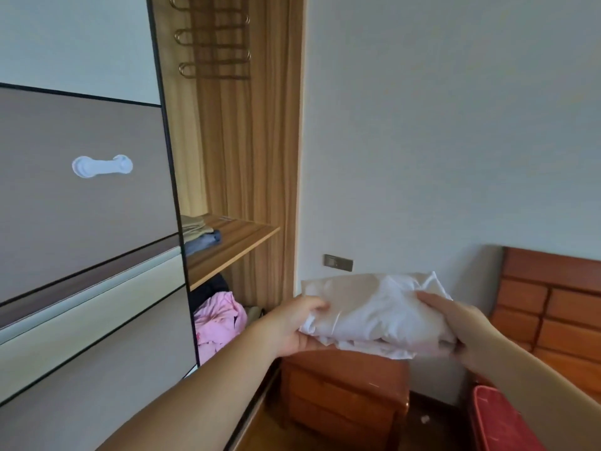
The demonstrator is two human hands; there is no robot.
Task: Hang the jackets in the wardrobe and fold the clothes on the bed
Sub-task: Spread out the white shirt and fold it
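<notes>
A folded bundle of white and beige clothes (377,310) is held in the air in front of the wall, above a wooden nightstand. My left hand (294,327) grips its left end and my right hand (455,323) grips its right end. The open wardrobe (247,151) stands to the left of the bundle, with a wooden shelf (237,245) carrying folded beige and blue-grey clothes (200,237). Below the shelf lies a crumpled pink garment (218,320) beside something dark. Metal hangers (211,37) hang high inside the wardrobe.
The wardrobe's sliding door (84,206) with a white handle (102,166) fills the left. A reddish wooden nightstand (344,385) sits below my hands, the wooden headboard (553,304) is at right, and a red basket (500,421) is at bottom right. A wall switch plate (338,262) is near the wardrobe.
</notes>
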